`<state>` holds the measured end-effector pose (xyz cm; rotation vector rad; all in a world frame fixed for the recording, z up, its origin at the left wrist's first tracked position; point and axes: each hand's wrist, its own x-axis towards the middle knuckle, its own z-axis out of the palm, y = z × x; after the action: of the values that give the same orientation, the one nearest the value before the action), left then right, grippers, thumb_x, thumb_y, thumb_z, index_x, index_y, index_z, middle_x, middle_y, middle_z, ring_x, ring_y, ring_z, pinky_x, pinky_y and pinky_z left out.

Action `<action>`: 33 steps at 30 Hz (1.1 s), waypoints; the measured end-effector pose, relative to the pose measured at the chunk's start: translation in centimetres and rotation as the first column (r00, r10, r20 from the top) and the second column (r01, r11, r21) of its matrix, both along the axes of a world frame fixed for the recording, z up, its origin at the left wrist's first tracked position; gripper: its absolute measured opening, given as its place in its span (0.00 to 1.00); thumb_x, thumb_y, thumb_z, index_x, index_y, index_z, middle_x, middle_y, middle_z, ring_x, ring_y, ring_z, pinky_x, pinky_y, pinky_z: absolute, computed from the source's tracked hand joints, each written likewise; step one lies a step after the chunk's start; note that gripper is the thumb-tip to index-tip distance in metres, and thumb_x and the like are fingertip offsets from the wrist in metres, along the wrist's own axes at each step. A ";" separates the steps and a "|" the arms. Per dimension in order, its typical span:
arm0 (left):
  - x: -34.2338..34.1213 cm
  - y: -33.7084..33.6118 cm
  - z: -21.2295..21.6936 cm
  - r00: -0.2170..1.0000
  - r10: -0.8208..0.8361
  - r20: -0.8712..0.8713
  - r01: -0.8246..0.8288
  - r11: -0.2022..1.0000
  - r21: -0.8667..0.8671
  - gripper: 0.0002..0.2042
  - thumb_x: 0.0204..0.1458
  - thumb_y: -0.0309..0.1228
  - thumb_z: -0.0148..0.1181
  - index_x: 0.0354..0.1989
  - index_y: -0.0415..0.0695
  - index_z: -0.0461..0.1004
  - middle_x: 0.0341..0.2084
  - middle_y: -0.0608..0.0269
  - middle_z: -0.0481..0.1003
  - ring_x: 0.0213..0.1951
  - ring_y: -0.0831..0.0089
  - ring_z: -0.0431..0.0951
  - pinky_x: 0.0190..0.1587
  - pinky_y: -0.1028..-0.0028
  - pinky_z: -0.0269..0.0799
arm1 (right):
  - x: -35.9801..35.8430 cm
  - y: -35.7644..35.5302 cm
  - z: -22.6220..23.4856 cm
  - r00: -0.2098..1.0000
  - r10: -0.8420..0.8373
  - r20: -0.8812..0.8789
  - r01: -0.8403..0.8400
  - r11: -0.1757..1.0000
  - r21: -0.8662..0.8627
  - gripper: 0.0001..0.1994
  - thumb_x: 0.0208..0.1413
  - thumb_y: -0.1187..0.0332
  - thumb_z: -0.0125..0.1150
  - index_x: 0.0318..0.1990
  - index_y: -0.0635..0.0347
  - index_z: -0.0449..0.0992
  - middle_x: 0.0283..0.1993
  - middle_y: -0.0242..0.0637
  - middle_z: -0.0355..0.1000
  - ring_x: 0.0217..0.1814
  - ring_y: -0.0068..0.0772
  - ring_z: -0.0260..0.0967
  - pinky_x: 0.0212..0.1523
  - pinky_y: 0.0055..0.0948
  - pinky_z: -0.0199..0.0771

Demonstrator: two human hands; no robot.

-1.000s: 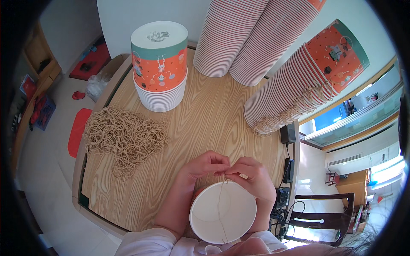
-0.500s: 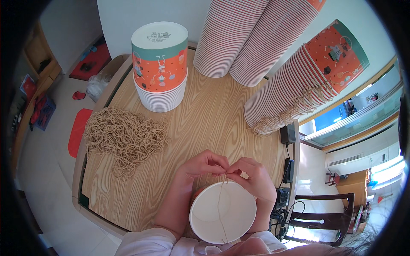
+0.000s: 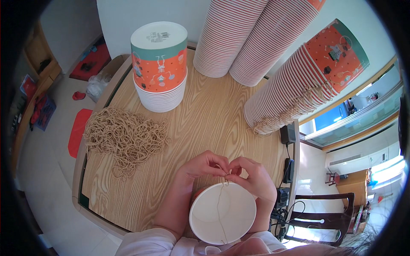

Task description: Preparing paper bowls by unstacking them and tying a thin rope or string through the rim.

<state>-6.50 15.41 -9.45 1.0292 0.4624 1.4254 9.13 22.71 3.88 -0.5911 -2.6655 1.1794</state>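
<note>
A white-lined paper cup point(image 3: 222, 213) stands near the table's front edge, close to my body. A thin tan string point(image 3: 219, 205) runs across its mouth. My left hand point(image 3: 203, 166) and my right hand point(image 3: 252, 177) meet at the cup's far rim, fingertips pinched together on the string there. Both forearms come up on either side of the cup. The cup's outer wall is mostly hidden by my hands.
A heap of tan string loops point(image 3: 126, 136) lies at the table's left. A short stack of orange-and-teal cups point(image 3: 160, 68) stands at the back. Tall leaning cup stacks point(image 3: 230, 38) point(image 3: 299, 81) fill the back and right. Cables and a power strip point(image 3: 288, 164) hang off the wooden table's point(image 3: 205, 115) right edge.
My fingertips have drawn closer together at the cup's far rim, working the string. The cup and everything else on the table stay put.
</note>
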 end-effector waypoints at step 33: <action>-0.4 -0.7 0.6 0.997 0.036 0.062 -0.023 0.981 -0.194 0.04 0.48 0.22 0.57 0.32 0.39 0.74 0.26 0.65 0.75 0.27 0.83 0.73 0.28 0.84 0.67 | 0.6 0.4 0.3 0.997 0.051 -0.064 -0.052 0.999 -0.014 0.05 0.45 0.78 0.61 0.32 0.65 0.74 0.30 0.39 0.71 0.31 0.31 0.72 0.32 0.24 0.70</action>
<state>-6.91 14.76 -8.87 0.8206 0.5587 1.4065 9.72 23.12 4.23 -0.4814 -2.6350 1.2125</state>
